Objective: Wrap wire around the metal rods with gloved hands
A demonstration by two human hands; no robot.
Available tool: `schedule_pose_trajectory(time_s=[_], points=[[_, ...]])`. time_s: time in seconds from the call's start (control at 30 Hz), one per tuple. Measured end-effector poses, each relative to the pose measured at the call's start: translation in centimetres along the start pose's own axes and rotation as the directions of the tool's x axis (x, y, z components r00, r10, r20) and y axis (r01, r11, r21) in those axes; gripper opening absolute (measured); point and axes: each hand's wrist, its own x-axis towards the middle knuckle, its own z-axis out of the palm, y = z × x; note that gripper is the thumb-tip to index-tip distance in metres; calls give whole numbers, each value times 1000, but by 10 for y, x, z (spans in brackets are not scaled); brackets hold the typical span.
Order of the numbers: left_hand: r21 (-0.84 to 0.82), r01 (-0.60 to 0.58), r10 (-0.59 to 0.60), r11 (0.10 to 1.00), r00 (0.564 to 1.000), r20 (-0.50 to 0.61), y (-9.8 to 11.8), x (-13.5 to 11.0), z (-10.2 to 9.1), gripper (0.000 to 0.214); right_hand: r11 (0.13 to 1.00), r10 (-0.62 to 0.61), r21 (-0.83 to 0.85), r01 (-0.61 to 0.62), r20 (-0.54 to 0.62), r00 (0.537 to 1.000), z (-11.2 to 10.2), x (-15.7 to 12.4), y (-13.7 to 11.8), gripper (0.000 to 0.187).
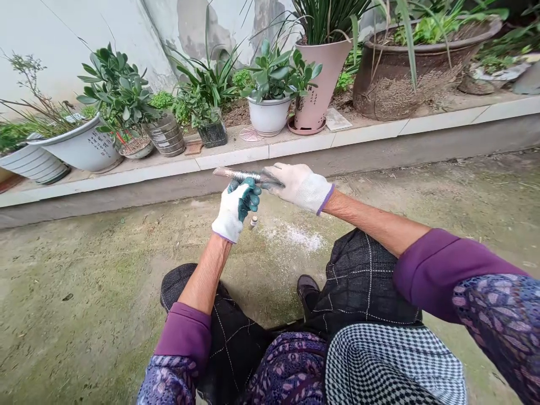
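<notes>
A short rod-like handle [228, 172], wound along its middle with shiny silver wire, is held level in front of me. My left hand [236, 207], in a white glove with green-coated fingers, is closed around it from below. My right hand [297, 183], gloved in white too, is closed over the right end, and its fingers hide that end. A dark flat part shows under the right fingers; I cannot tell its kind. Below the hands a small bottle [253, 222] stands on the concrete, beside a scatter of white powder [306, 238].
A low tiled ledge [236, 157] runs across ahead, carrying several potted plants, among them a white pot [270, 115], a tall pink pot [316, 84] and a large brown basin [386, 84]. A black-and-white checked cloth item [392, 360] lies by my right thigh.
</notes>
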Motion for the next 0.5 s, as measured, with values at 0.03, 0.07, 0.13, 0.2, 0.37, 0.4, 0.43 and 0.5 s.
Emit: schedule_pose_trajectory(time_s=[0.03, 0.07, 0.13, 0.2, 0.37, 0.4, 0.43, 0.5], points=[[-5, -15, 15, 1000, 1000, -15, -1, 2, 0, 32, 1000, 13, -8, -13, -5, 1000, 1, 2, -1, 43], [-10, -26, 26, 1000, 999, -33, -2, 4, 1, 33, 1000, 22, -21, -22, -15, 1000, 1, 5, -2, 44], [-10, -31, 30, 999, 996, -82, -3, 7, 4, 33, 999, 18, -45, -20, -50, 999, 0, 9, -7, 43], [6, -23, 23, 1000, 991, -129, -2, 7, 7, 33, 998, -4, -60, -1, -70, 998, -2, 12, -11, 38], [122, -23, 35, 992, 994, -104, -1, -6, 10, 28, 997, 12, -73, -15, -50, 999, -2, 16, -13, 38], [161, -15, 29, 987, 996, -86, -1, -10, 10, 27, 997, 33, -66, -36, -42, 999, -1, 16, -11, 40], [200, -6, 21, 980, 997, -73, -1, -13, 10, 26, 997, 58, -58, -59, -33, 998, 1, 17, -9, 40], [259, 5, 12, 966, 998, -64, -2, -19, 10, 25, 994, 97, -44, -98, -15, 995, 4, 18, -5, 41]])
